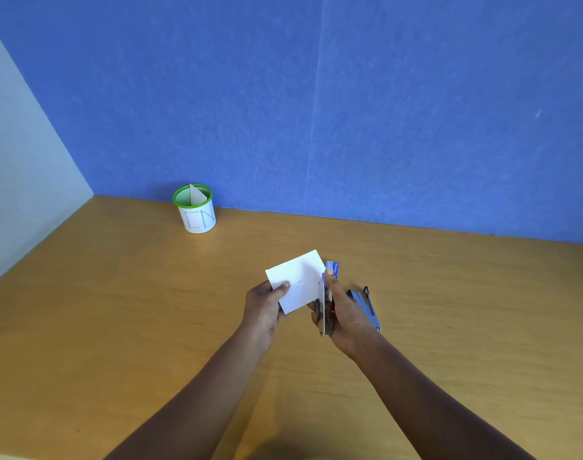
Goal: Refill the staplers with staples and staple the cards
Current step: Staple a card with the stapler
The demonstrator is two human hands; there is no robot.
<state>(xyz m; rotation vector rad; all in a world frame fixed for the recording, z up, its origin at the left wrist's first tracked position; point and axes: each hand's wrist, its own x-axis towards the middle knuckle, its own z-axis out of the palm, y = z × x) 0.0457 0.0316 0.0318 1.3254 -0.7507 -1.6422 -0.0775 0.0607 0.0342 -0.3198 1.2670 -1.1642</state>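
Stapling is in hand: over the middle of the worktop (151, 327) the cards (296, 277) are pinched by the fingers of the left hand (262, 308), the stapler (326, 312) is gripped by the right hand (348, 315) at their right edge, and a firm squeeze is probably called for next.

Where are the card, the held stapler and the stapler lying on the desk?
card (298, 277): head view, middle of its white face.
held stapler (325, 318): head view, middle of its metal body.
desk stapler (366, 308): head view, middle of its body.
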